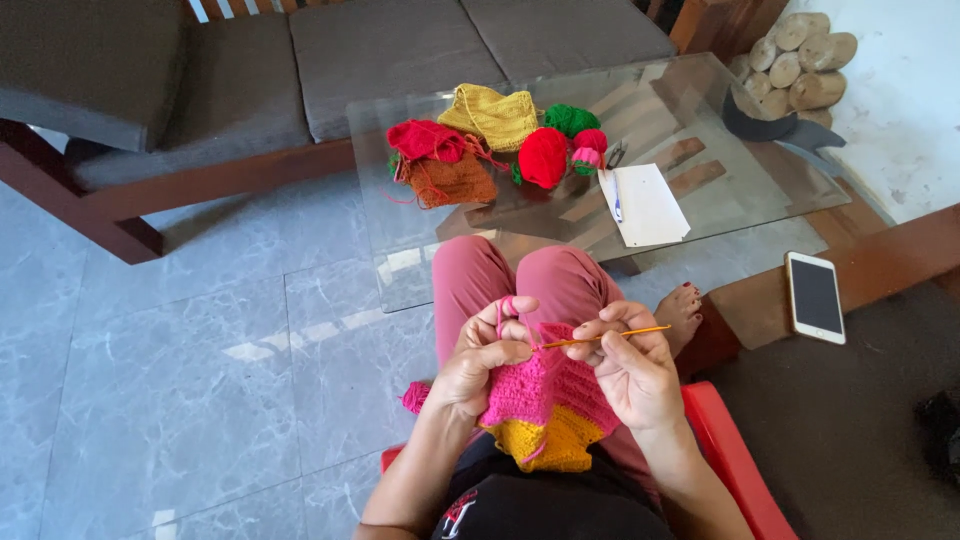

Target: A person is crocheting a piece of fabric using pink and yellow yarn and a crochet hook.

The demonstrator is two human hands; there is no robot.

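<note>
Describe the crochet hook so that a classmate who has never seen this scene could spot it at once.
Start at the pink and yellow crochet piece over the person's lap. The right hand above it pinches the crochet hook: a thin orange rod, the only straight, rigid thing among the soft yarn.

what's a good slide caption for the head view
Left hand holds pink-and-yellow crochet piece; right hand works an orange hook.

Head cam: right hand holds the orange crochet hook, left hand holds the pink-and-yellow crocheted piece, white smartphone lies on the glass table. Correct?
One thing is wrong. In the head view the white smartphone lies on the brown wooden ledge beside the glass table, not on it. The rest holds: right hand holds the orange crochet hook, left hand holds the pink-and-yellow crocheted piece.
</note>
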